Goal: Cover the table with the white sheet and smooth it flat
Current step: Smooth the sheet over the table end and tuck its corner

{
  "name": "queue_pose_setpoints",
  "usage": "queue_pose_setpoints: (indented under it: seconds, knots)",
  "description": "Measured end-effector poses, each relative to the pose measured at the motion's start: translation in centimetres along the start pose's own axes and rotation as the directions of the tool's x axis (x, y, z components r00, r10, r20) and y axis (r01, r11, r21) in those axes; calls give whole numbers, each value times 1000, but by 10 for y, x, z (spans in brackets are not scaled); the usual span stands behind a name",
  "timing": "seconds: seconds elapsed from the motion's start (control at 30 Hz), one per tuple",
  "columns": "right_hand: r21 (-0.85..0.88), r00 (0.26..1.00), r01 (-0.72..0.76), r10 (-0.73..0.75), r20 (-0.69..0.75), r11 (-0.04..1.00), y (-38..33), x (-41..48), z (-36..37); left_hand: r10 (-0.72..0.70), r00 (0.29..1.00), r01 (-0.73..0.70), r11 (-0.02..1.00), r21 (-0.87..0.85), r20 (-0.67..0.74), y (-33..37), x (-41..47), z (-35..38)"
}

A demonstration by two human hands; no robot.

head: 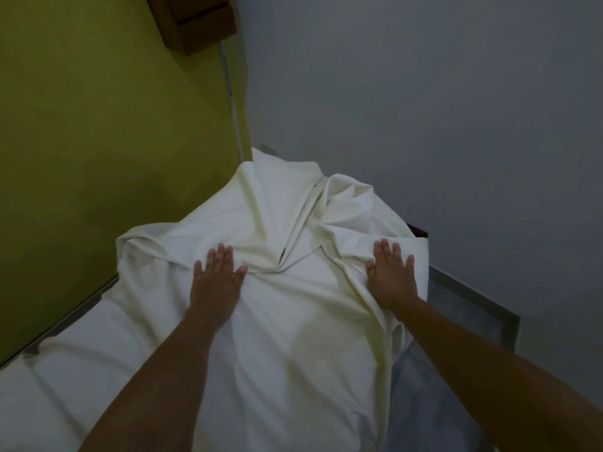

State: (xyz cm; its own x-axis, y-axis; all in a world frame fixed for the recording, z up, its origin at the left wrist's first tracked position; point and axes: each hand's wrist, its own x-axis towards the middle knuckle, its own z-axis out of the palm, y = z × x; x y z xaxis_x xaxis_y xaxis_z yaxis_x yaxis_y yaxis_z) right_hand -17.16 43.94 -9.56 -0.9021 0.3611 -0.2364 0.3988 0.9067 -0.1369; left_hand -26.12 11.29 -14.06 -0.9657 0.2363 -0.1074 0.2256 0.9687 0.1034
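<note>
A white sheet (287, 321) lies over the table, bunched into thick folds toward the far end and around the middle. My left hand (217, 275) rests flat on the sheet, fingers spread, just left of a knot of creases. My right hand (391, 272) presses palm down on the sheet near its right edge, fingers apart. Neither hand grips the cloth. A dark corner of the table (419, 230) shows past the sheet at the far right; the remaining tabletop is hidden under the cloth.
A green wall (98, 141) runs along the left, a pale grey wall (424, 109) behind and to the right. A brown wooden box (195, 21) is mounted high on the wall. A grey strip of floor edge (483, 308) lies to the right.
</note>
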Motion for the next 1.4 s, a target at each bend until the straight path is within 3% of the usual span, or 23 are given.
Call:
queue_pose_setpoints:
  seconds: [0.2,0.3,0.37,0.43,0.5,0.63,0.83,1.13,1.23,1.3,1.4]
  knots:
    - [151,960,225,-193,-201,963,-52,-14,-1,-109,989,103,993,-61,-97,33,-3,-14]
    - [74,937,290,-268,-225,954,-67,-5,-1,76,971,-94,993,-70,-228,69,-9,-22]
    - [7,936,285,-277,-218,958,-67,7,1,232,955,-243,969,-40,-185,98,-12,-22]
    - [-65,934,272,-279,-222,960,-65,20,-1,261,961,-266,963,-52,-88,119,-7,-17]
    - [-107,929,274,-292,-227,956,-64,35,-6,211,977,-210,975,-78,5,124,7,-11]
    - [-197,896,335,-376,-237,921,-73,76,-20,171,985,-171,985,-12,7,121,44,-11]
    - [-168,942,284,-308,-135,944,-85,142,-7,53,997,-53,999,-7,53,116,125,-30]
    - [-89,926,280,-293,-239,956,-74,156,14,10,993,-14,999,36,121,104,258,-54]
    - [-69,925,290,-298,-237,955,-74,157,16,-11,997,3,995,100,81,105,289,-58]
    - [-65,924,292,-299,-240,954,-74,158,14,-28,999,32,990,137,-27,112,297,-57]
    - [-68,926,288,-296,-233,955,-74,158,12,-136,971,142,990,19,-196,134,277,-41]
